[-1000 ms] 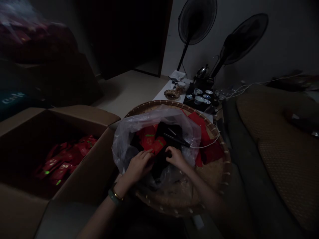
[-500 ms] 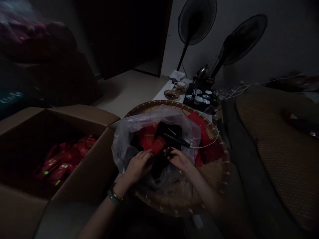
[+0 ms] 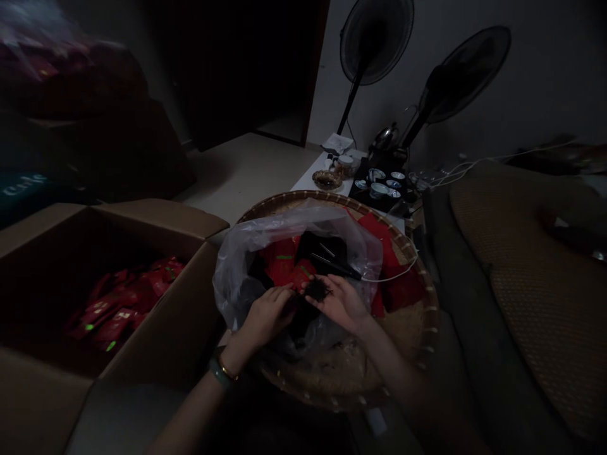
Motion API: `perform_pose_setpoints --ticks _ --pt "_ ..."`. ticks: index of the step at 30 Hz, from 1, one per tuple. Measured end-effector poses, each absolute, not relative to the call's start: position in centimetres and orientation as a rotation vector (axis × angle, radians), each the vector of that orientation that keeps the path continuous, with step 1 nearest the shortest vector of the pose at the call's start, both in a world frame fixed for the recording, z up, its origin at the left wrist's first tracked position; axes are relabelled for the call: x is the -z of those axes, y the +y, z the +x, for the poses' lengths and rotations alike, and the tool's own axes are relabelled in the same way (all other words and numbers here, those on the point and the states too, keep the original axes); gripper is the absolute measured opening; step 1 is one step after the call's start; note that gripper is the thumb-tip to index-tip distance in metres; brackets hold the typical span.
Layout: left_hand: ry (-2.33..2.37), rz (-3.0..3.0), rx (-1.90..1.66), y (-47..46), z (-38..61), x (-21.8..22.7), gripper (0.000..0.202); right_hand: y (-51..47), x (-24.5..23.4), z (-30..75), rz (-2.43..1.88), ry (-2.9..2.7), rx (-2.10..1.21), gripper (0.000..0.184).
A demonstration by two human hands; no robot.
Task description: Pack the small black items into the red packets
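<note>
A round woven tray (image 3: 417, 328) lies in front of me with a clear plastic bag (image 3: 246, 253) on it. Inside the bag are red packets (image 3: 284, 265) and a dark heap of loose leaves. My right hand (image 3: 339, 302) is turned palm up and cups a small dark clump of leaves (image 3: 317, 289). My left hand (image 3: 265, 313), a green bangle on its wrist, has its fingers curled at a red packet next to that clump. Dark sticks (image 3: 334, 262) lie across the bag's far side.
An open cardboard box (image 3: 190, 221) with several red packets (image 3: 123, 303) stands at my left. A low table with a tea set (image 3: 382, 186) and two standing fans (image 3: 374, 38) are beyond the tray. A cushioned seat (image 3: 531, 265) runs along the right.
My right hand has turned palm up and lifted a dark clump out of the bag. My left hand has stayed at the red packet.
</note>
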State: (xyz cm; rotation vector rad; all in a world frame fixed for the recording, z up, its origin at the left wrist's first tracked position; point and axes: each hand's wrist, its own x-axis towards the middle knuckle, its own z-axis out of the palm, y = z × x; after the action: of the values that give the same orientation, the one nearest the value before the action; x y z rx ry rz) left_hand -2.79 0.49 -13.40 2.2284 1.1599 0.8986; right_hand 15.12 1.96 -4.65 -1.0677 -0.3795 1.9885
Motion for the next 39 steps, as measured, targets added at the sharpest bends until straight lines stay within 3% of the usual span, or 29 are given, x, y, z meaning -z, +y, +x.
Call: perform_pose_setpoints --ticks 5,15,24,39 --pt "1.181 2.219 -0.895 0.5 -2.9 13.7 0.035 1.7 4.6 13.9 -1.108 -0.533 -1.952 0.018" --pt "0.994 2.286 -0.83 1.2 -4.7 11.8 0.029 1.8 4.6 13.8 -1.325 -1.264 -1.744 0.049" --pt "0.994 2.326 -0.792 1.4 -4.9 11.6 0.025 2.3 6.3 13.9 -1.355 -1.614 -1.533 0.038" --pt "0.94 2.45 -0.772 2.0 -5.8 11.3 0.021 3.4 5.3 14.5 -1.45 -1.777 -1.596 0.031"
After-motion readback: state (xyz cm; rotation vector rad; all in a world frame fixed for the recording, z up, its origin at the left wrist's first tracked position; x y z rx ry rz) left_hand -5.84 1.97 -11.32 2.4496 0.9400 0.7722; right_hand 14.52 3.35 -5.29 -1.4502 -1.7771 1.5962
